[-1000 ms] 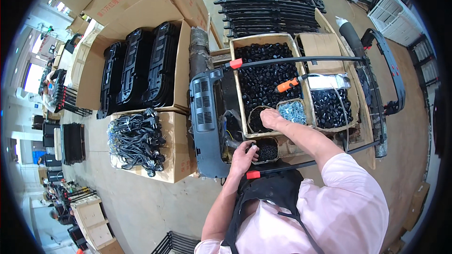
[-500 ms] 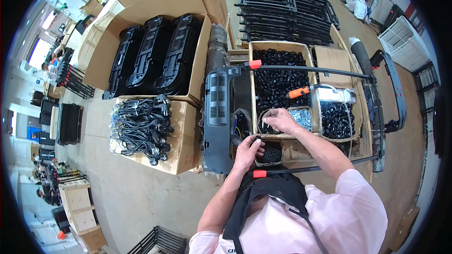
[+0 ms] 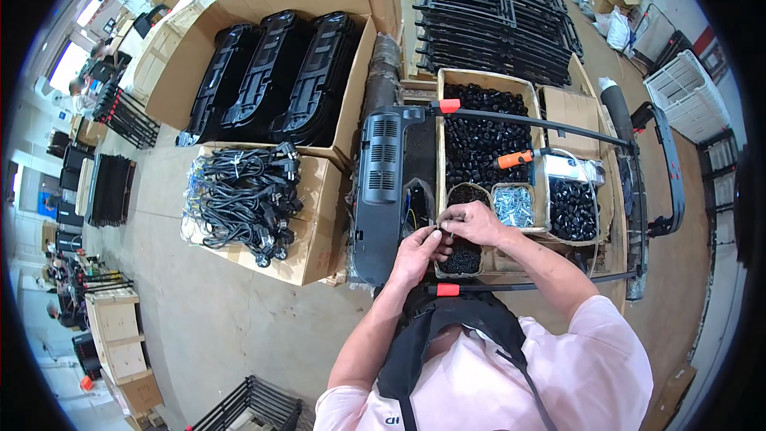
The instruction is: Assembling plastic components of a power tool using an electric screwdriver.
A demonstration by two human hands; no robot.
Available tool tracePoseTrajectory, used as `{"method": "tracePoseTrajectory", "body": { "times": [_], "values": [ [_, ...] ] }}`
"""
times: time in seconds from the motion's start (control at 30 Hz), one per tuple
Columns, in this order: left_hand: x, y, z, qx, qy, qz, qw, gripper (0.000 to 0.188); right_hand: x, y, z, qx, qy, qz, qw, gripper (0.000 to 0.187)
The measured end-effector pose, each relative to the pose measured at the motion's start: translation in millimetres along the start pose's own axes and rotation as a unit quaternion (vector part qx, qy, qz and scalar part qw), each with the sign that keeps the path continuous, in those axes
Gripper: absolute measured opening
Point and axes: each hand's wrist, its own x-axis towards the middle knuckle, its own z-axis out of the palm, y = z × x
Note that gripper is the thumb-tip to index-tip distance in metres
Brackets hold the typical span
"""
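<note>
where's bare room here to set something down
Bare concrete floor lies left of the person, below the carton of black cables. The bench is crowded: both hands meet over small bins beside the dark plastic housing.

Pretty bright, even daylight spilling in from the windows (image 3: pixel 68 64) at far left, soft shadows, centre sharp, heavy fisheye bending and black vignette around the rim.
</note>
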Motion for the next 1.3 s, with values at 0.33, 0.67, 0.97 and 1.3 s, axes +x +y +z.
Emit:
{"method": "tracePoseTrajectory", "body": {
  "times": [0.33,0.67,0.97,1.3],
  "values": [
    [-26,10,-32,-0.080,0.039,-0.053,0.995,0.032,9,-32,40,-0.293,-0.033,-0.222,0.929,0.028],
    [-74,27,-72,-0.111,0.062,0.007,0.992,0.032,43,-67,87,-0.321,-0.090,-0.233,0.914,0.026],
    [-113,19,-149,0.117,0.281,0.147,0.941,0.027,85,-71,157,-0.341,-0.001,-0.277,0.898,0.024],
    [-117,23,-167,0.073,0.208,0.060,0.974,0.034,93,-76,172,-0.369,0.001,-0.223,0.902,0.025]
  ]
}}
